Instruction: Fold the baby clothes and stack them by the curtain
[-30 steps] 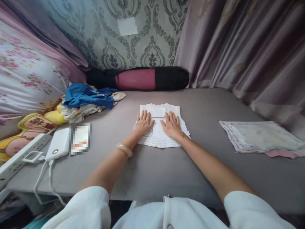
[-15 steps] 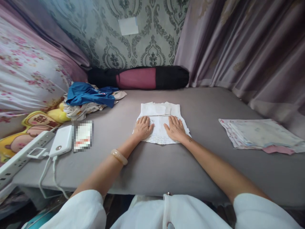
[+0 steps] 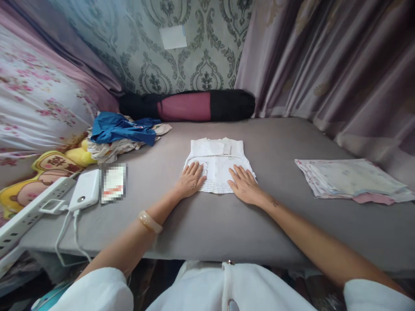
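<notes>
A white shirt-like garment [image 3: 218, 168] with a small printed drawing and lines of print lies flat on the grey bed surface [image 3: 207, 229]. Its sleeves are folded inward across the upper part. My left hand [image 3: 191, 180] rests palm down on the garment's lower left side, fingers stretched out. On the lower right side lies my right hand [image 3: 244, 185], also flat with fingers spread. Neither hand grips the cloth. A pale bangle [image 3: 150, 222] circles my left forearm.
A pile of loose clothes [image 3: 125, 131] with a blue piece on top lies back left. Folded clothes [image 3: 353, 179] are stacked at right. A power bank [image 3: 84, 190], a power strip [image 3: 35, 209] and a yellow plush [image 3: 48, 172] line the left edge. A black-and-pink roll [image 3: 184, 106] lies along the wall.
Both hands have slid toward me and outward along the garment, showing more of its print. The garment itself stays in nearly the same place.
</notes>
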A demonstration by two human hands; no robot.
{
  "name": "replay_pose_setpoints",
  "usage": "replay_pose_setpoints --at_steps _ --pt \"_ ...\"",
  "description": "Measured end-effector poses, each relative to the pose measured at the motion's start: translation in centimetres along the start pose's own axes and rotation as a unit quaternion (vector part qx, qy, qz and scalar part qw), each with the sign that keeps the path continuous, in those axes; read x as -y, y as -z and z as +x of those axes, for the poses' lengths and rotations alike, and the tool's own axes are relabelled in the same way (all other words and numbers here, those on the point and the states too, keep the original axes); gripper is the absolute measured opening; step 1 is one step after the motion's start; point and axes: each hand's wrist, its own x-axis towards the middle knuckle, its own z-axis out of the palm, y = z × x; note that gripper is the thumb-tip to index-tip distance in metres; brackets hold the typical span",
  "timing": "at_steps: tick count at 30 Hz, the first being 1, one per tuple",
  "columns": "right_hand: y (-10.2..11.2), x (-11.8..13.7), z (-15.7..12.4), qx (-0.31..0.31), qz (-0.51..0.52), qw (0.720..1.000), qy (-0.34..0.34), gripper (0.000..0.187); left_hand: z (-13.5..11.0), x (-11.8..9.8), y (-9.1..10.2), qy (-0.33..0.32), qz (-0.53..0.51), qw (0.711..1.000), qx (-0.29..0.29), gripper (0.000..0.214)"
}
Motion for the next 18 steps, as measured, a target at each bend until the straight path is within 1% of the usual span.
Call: replay_pose_setpoints --at_steps 3,5,8,10,12,14,16,18 --pt "0.4 0.0 -1.5 0.005 0.014 1.0 0.019 0.058 -1.3 0.1 0.4 -0.013 -0.003 1.0 0.018 0.058" --pt "0.9 -0.1 -2.6 0.018 0.03 0.999 0.032 0.057 -2.1 0.4 0.8 -0.027 -0.015 0.999 0.02 0.057" --pt "2.0 -0.8 -3.9 0.047 0.073 0.995 0.057 0.056 -3.1 1.2 1.6 -0.071 -0.057 0.996 -0.005 0.052" --pt "3.0 -1.5 -4.3 0.059 0.123 0.988 0.069 0.052 -3.4 1.7 2.3 -0.082 -0.107 0.99 -0.031 0.044" --pt "3.9 -2.3 -4.1 0.06 0.198 0.977 0.055 0.045 -3.5 2.2 2.9 -0.047 -0.16 0.984 -0.057 0.037" --pt "4.5 -3.2 -3.6 0.041 0.281 0.959 0.012 0.038 -3.3 2.7 3.2 0.024 -0.192 0.977 -0.087 0.033" --pt "4.7 -4.2 -2.8 -0.004 0.344 0.938 -0.044 0.035 -3.0 3.3 3.2 0.097 -0.202 0.968 -0.112 0.031" --pt "4.5 -5.4 -2.0 -0.053 0.369 0.923 -0.099 0.032 -2.7 3.8 3.2 0.16 -0.21 0.958 -0.115 0.032"
